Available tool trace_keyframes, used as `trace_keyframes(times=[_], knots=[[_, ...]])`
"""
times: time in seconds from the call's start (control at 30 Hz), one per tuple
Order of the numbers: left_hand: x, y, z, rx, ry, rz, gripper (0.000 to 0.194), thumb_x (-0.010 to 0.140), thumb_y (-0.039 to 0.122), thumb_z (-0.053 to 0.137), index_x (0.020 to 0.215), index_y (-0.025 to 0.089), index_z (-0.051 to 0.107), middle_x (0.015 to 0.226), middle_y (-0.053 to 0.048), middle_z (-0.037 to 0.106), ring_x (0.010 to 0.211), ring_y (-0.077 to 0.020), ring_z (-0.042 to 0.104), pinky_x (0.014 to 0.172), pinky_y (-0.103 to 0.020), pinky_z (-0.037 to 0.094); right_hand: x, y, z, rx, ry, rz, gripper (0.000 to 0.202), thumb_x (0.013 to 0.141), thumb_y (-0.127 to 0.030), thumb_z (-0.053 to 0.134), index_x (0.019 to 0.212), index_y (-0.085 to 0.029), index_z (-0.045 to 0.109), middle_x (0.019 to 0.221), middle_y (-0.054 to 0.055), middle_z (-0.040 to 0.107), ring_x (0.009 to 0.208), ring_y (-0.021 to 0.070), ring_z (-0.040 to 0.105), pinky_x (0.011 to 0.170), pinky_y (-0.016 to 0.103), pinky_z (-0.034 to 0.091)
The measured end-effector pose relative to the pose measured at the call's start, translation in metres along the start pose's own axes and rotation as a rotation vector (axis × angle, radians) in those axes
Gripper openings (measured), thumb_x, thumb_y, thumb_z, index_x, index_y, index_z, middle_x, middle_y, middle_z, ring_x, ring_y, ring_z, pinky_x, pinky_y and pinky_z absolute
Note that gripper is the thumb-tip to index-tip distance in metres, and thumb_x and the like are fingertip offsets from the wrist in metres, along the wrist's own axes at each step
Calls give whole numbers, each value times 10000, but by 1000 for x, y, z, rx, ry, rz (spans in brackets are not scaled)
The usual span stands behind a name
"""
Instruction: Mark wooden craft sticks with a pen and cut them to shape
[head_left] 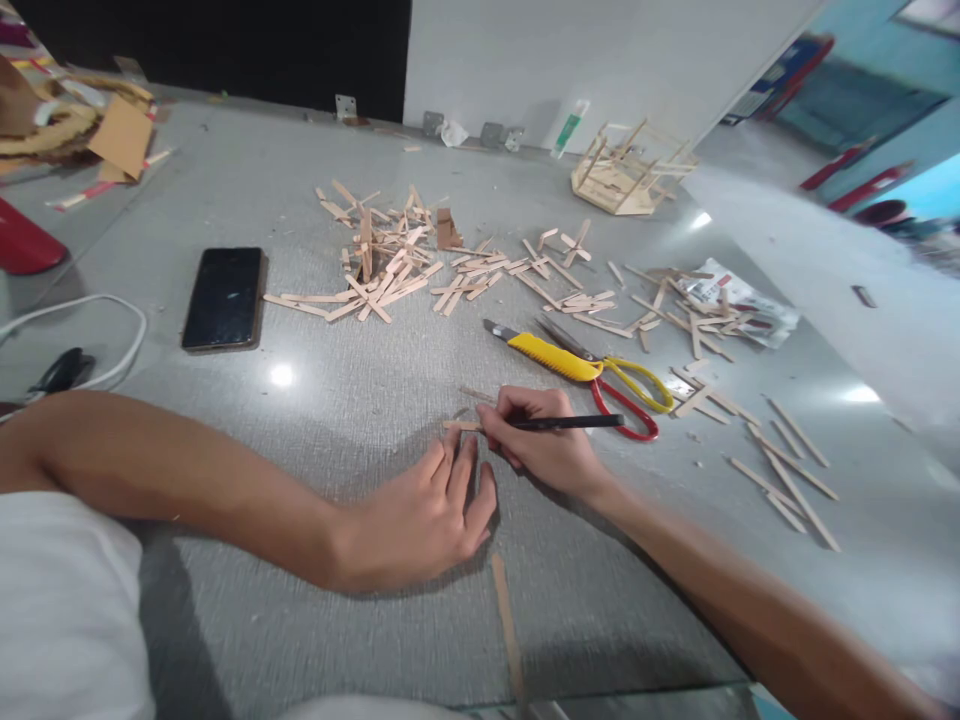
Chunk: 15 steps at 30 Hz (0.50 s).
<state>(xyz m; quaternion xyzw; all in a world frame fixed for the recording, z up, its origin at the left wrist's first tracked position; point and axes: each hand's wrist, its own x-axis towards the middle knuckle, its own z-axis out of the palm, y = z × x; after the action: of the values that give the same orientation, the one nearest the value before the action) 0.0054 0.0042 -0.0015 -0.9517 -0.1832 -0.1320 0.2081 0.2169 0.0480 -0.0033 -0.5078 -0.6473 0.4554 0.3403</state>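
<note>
My right hand (541, 432) is closed around a black pen (577, 422), whose back end points right. Its front end is hidden by the fingers, close to a short wooden stick (462, 425) lying flat on the table. With fingers spread and resting on the tabletop, my left hand (431, 510) touches that stick at a fingertip. Another thin stick (477, 394) lies just beyond it. Past my right hand are a yellow utility knife (551, 355) and scissors (634, 398) with one yellow and one red handle, lying against each other.
A heap of wooden sticks (386, 255) spreads across the table (315, 400), with more sticks (787, 465) at right. A phone (223, 298) and white cable (124, 300) lie left. At the back stands a stick frame (630, 175). One long stick (506, 620) lies near me.
</note>
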Motion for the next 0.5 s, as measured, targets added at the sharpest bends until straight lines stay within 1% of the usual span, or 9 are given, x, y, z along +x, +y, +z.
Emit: trace_keyframes(times=[0.17,0.3,0.4,0.5], knots=[[-1,0,-1,2,-4,6,531,1079,397,496,1284,-67,651,1239,-341,729,1184,-413,745,994,-485,561,-1,-2,0,-43,3,-17,482,997,-457,686,622,-220,497,456,-63,504,357,69,429,379,226,289],[-1,0,-1,6,-13,4,532,1076,397,499,1295,-66,642,1259,-345,719,1195,-412,741,1010,-485,560,-1,-6,-1,-60,-11,-17,501,988,-470,691,602,-224,489,454,-52,513,370,76,427,392,237,295],[-1,-1,-1,12,-11,8,521,1071,389,497,1296,-59,640,1250,-338,726,1195,-405,744,1004,-479,567,-1,-7,-2,-79,-4,-14,518,978,-500,703,593,-222,498,452,-44,522,376,79,428,399,240,302],[0,-2,-2,15,-2,14,503,1067,379,500,1286,-50,645,1243,-335,730,1190,-404,746,1007,-484,565,-1,-7,-3,-47,14,31,534,961,-548,716,592,-219,516,433,-49,509,355,76,418,380,234,297]])
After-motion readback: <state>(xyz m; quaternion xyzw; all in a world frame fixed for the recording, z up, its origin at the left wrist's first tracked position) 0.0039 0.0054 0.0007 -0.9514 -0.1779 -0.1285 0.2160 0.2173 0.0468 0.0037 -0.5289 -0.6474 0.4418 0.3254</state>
